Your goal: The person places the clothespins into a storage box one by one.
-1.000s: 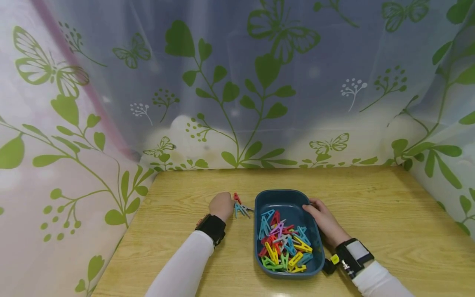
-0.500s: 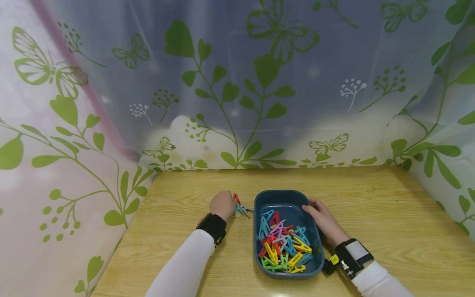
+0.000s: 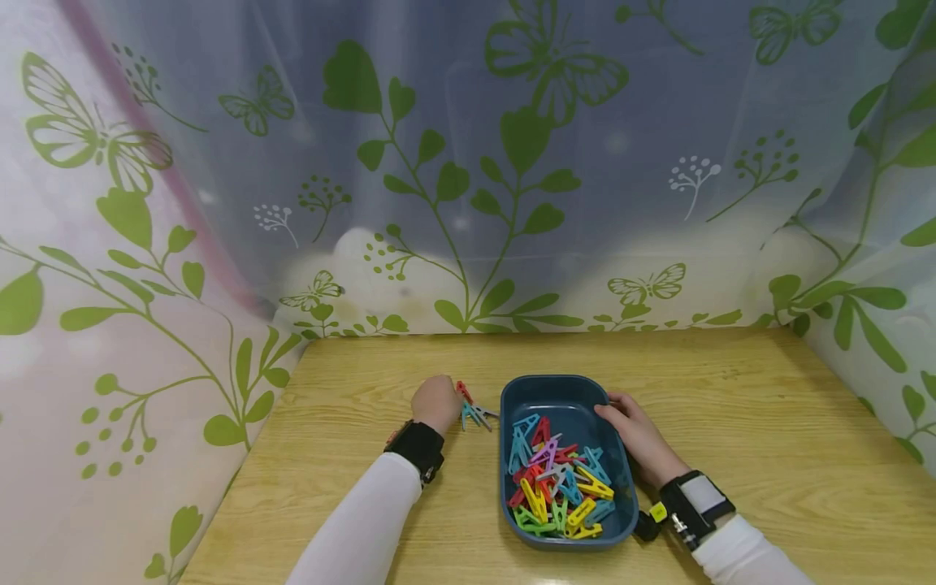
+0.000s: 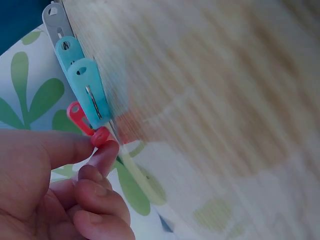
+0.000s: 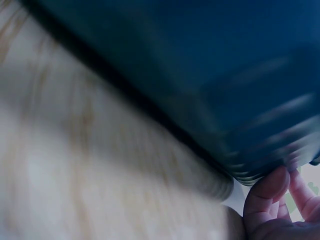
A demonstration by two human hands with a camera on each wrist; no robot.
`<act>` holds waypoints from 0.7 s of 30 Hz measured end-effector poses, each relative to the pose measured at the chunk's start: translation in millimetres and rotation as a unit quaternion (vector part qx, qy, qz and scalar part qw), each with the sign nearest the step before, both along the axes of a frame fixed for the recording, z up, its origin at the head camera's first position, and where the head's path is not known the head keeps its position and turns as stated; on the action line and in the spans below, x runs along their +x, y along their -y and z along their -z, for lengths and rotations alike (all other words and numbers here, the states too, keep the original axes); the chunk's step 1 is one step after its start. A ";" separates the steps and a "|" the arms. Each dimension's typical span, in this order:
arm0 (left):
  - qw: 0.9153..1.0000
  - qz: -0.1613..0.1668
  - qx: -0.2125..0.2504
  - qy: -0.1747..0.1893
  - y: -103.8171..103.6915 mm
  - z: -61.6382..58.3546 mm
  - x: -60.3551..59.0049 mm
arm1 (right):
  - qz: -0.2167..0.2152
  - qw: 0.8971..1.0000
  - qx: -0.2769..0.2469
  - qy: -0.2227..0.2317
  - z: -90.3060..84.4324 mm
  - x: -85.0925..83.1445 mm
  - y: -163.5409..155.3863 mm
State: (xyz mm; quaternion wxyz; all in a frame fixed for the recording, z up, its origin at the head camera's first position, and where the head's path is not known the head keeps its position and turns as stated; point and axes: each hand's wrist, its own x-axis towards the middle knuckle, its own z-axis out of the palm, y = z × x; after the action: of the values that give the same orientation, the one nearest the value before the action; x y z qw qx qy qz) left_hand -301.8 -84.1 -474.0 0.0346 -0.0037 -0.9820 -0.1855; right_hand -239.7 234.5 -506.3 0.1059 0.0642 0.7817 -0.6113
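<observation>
My left hand [image 3: 436, 402] pinches one end of a red clothespin [image 4: 100, 136] between thumb and forefinger, its other fingers curled below. The red clothespin touches, or nearly touches, a blue clothespin [image 4: 89, 90]. Beside that are another blue one [image 4: 67, 49] and a grey clothespin [image 4: 55, 19], close together on the table. To their right stands a dark blue plastic tub [image 3: 554, 390] with many colored clothespins [image 3: 559, 479] piled in its near part. My right hand [image 3: 643, 439] holds the tub's right side near the far corner, thumb at the rim.
A wooden table [image 3: 731, 422] lies under everything. A curtain [image 3: 409, 203] printed with leaves and butterflies hangs behind the table and along both sides. The tub's raised wall stands between the two hands.
My left hand and the red clothespin have shifted only very slightly. My right hand and the tub stay where they were.
</observation>
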 end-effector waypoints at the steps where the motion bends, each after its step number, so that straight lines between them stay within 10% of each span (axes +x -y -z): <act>1: 1.000 -0.001 -0.002 -0.005 0.4 -1.2 0.8 | 0.000 1.000 0.001 0.000 0.0 0.1 0.1; 11: 0.997 0.039 -0.003 -0.060 -4.3 -23.9 10.6 | -0.003 1.000 -0.002 -0.007 -1.8 1.4 0.5; 21: 0.987 0.126 0.047 -0.089 -43.0 -59.2 51.2 | -0.004 1.000 0.001 -0.004 -3.2 2.3 0.7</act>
State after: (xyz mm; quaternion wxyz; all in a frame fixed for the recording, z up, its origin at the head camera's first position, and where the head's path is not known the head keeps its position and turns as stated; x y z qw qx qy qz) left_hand -250.5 -41.1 -414.7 0.0982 -0.1427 -0.9568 -0.2335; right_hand -237.4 233.9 -503.2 0.1052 0.0587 0.7830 -0.6103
